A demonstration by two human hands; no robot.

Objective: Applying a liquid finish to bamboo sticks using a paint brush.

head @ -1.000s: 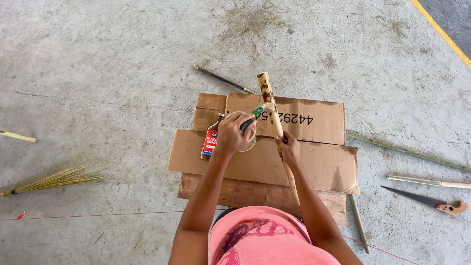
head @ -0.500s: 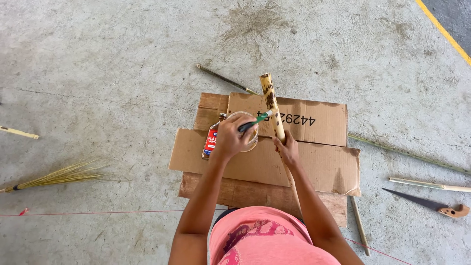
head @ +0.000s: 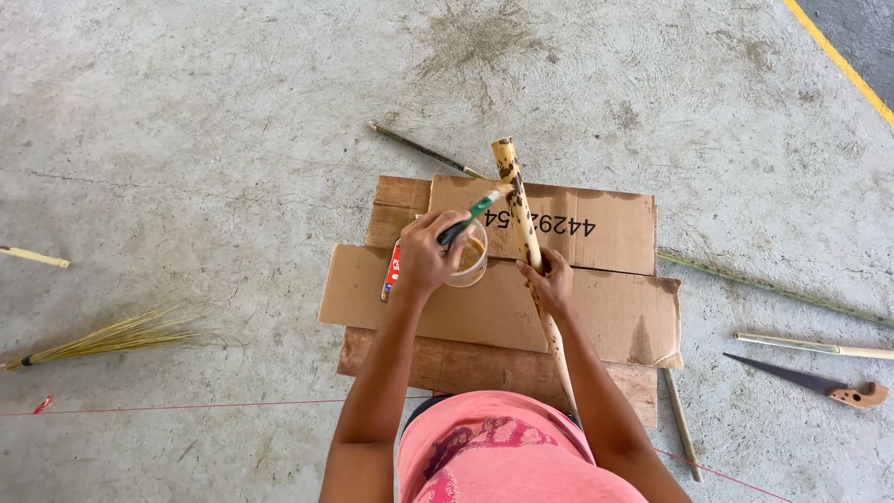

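While the right hand (head: 551,287) grips the bamboo pole (head: 518,200), the left hand (head: 426,256) pinches a paintbrush (head: 472,213).

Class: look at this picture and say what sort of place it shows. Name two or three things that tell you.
Probably an informal craft workspace on a bare concrete floor: flattened cardboard serves as a mat, a handsaw and loose sticks lie about.

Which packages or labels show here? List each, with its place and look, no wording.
Cardboard sheets: flattened brown box pieces on the concrete floor under both hands, dark print on the far piece.
Small packet: flat, red, white and blue, on the cardboard beside the left hand.
No signs or screens.
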